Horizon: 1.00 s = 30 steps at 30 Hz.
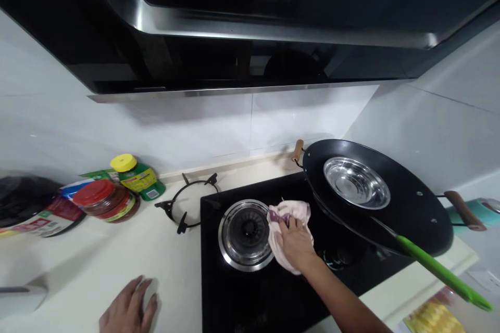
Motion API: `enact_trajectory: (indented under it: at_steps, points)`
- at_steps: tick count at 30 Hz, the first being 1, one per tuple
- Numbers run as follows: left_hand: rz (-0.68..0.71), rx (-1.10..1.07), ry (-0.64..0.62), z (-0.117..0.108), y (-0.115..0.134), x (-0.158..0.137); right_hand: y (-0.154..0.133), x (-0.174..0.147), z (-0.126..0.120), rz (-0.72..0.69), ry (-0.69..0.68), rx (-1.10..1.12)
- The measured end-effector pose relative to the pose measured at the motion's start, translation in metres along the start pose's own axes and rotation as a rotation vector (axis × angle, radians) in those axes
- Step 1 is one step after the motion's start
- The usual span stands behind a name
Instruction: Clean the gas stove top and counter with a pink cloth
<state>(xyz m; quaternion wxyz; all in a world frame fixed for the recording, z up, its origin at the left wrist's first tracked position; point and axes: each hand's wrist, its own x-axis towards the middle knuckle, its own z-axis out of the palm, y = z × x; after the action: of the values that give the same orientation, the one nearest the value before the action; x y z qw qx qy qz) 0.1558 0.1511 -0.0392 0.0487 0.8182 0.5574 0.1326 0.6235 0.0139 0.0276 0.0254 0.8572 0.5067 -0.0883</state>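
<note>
Head camera: A person's right hand presses a pink cloth onto a black stove, fingers bent over the fabric; whether they grip it cannot be told. The cloth lies at the right rim of the steel-ringed burner. The left hand, loosely spread and holding nothing, is at the pale tabletop, well left of the stove's left edge. A pan support sits by the stove's rear left corner. Near the tabletop's back edge, a red-lidded jar stands beside a green bottle. Over the stove's right side, a wok holds a steel bowl; a green-handled utensil crosses its front rim.
</note>
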Motion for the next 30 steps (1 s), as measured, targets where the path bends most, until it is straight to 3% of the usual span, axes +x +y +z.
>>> enact_trajectory:
  at_steps: [5,10,16,21,23,26,30]
  points:
    - [0.03,0.008,0.026,-0.002,0.0,-0.001,-0.027,-0.05,0.005,-0.09,0.019,0.098]
    - [0.06,0.042,0.032,-0.001,-0.003,-0.002,-0.055,-0.088,0.029,-0.218,-0.025,0.242]
    - [0.05,0.038,0.036,-0.001,-0.003,-0.006,-0.116,-0.101,0.045,-0.426,-0.15,0.334]
    - [0.07,0.021,0.072,-0.001,-0.003,-0.009,-0.144,-0.058,0.006,-0.577,-0.258,0.547]
    - [0.076,0.018,0.086,0.0,-0.003,-0.01,-0.145,-0.023,-0.015,-0.511,-0.211,0.588]
    - [0.082,0.02,0.096,0.001,-0.004,-0.011,-0.148,0.038,-0.039,-0.357,-0.071,0.48]
    - [0.091,0.028,0.104,0.003,-0.007,-0.013,-0.166,0.1,-0.044,-0.291,-0.065,0.396]
